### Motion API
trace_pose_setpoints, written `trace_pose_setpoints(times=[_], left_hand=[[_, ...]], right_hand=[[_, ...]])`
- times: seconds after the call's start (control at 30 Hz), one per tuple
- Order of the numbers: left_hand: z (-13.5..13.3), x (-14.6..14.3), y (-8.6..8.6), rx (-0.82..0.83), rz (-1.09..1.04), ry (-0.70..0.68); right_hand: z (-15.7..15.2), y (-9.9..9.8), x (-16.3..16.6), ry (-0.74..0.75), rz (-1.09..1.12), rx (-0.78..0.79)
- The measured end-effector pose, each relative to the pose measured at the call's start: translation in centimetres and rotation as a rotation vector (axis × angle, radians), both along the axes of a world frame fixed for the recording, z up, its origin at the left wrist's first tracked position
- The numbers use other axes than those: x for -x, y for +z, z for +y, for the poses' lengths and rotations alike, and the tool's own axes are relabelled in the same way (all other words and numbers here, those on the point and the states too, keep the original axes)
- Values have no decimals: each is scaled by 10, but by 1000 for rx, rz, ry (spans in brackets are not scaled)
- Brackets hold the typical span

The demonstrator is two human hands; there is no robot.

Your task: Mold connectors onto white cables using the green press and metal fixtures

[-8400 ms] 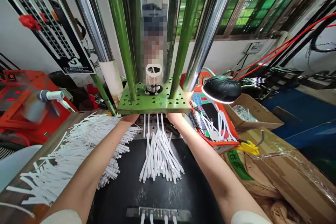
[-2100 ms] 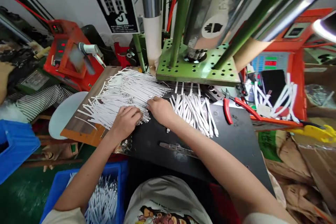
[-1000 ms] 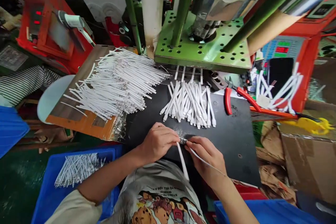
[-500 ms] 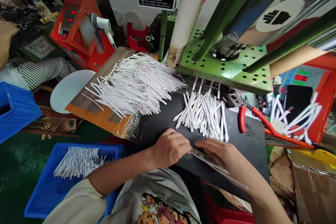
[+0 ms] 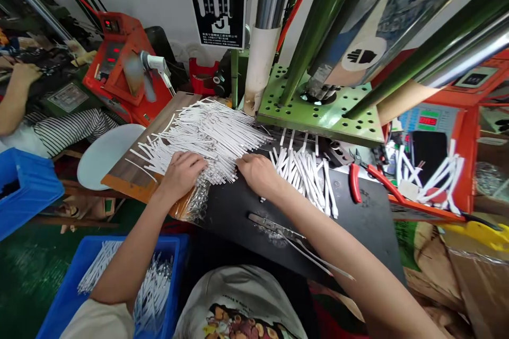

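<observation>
A big heap of white cable pieces (image 5: 202, 135) lies on a wooden board (image 5: 131, 172) left of the black work plate (image 5: 350, 222). My left hand (image 5: 181, 172) rests on the heap's near edge, fingers curled down into the cables. My right hand (image 5: 258, 172) touches the heap's right end, fingers bent onto the cable tips. What each hand grips is hidden. A smaller bunch of white cables with plugs (image 5: 308, 175) lies just right of my right hand. A metal strip fixture (image 5: 274, 226) with two thin cables trailing from it sits on the plate near me.
A green perforated press plate (image 5: 318, 116) with steel and green columns stands behind the cables. Red pliers (image 5: 366, 180) lie at right, beside an orange control box (image 5: 433, 169). A blue bin of cables (image 5: 155, 286) is below left. Another person's arm (image 5: 16, 95) is at far left.
Both hands left the metal strip fixture near me and moved up and left onto the big cable heap. The camera swung slightly left.
</observation>
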State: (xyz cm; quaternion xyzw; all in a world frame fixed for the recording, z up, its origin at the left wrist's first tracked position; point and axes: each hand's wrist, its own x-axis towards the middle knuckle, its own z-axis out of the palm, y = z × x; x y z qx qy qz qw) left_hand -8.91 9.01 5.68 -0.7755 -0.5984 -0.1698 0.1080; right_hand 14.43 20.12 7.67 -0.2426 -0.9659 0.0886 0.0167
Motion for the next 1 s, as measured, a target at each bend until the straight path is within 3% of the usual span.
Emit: trace_pose_setpoints(times=[0.1, 0.23, 0.33, 0.43, 0.53, 0.67, 0.83, 1.0], left_hand=[[7, -23, 3, -89, -178, -81], [8, -65, 18, -136, -536, -181], [5, -93, 24, 47, -857, -192], [0, -119, 13, 218, -1118, -176], [-7, -139, -6, 220, -1058, -176], [-20, -155, -25, 188, -827, -328], [-27, -159, -30, 248, -707, -413], [-28, -159, -29, 148, -728, -459]], right_hand=[[-13, -3, -63, -89, 39, -38], [-59, -20, -149, -343, 376, 108], [-99, -35, -181, -445, 581, 228], [-124, -43, -186, -457, 643, 246], [-131, -43, -186, -452, 609, 164], [-126, -39, -190, -362, 527, 145], [-119, -36, -188, -278, 530, 66], [-117, -36, -185, -266, 576, 37]])
